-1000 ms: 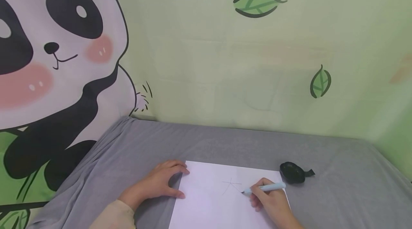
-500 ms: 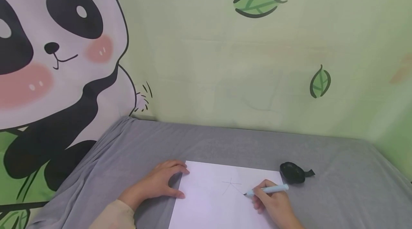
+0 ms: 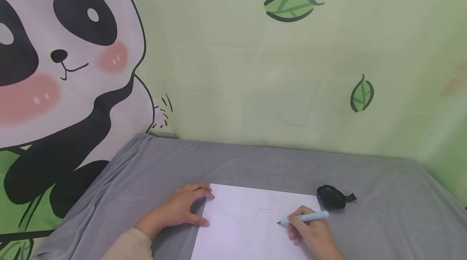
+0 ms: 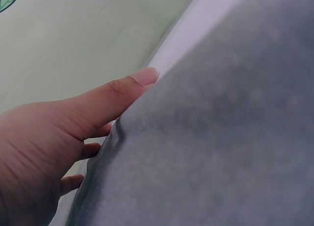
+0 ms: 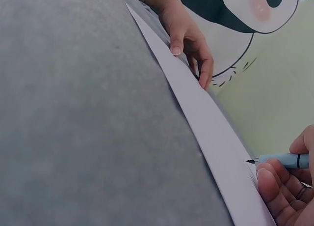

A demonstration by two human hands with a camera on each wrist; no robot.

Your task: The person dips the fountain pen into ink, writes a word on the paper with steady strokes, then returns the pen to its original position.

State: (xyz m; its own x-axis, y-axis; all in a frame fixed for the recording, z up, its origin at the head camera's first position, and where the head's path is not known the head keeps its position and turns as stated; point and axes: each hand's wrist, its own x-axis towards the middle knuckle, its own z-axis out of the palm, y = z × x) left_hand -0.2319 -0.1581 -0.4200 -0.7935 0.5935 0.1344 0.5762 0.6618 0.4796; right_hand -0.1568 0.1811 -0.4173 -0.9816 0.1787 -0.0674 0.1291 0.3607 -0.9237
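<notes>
A white sheet of paper [image 3: 233, 235] lies on the grey cloth, bearing a few thin strokes: a cross with two slanting legs. In the head view my right hand [image 3: 310, 227] pinches a light blue pen [image 3: 308, 216] over the sheet's right part. Its dark pointed nib is at the lower end of the right-hand slanting stroke; the right wrist view shows the nib [image 5: 250, 161] at the paper. My left hand [image 3: 182, 207] has thumb and fingers spread, their tips resting at the sheet's left edge. In the left wrist view, the thumb [image 4: 117, 93] touches that edge.
A black rounded object with a short strap-like tail [image 3: 332, 197] lies by the sheet's upper right corner. Grey cloth [image 3: 394, 203] covers the table. Behind it hangs a pale green backdrop [image 3: 219, 69] with a printed panda and leaves.
My right hand has moved slightly right and down with the pen, and the right slanting stroke has grown longer. The left hand keeps its place on the paper.
</notes>
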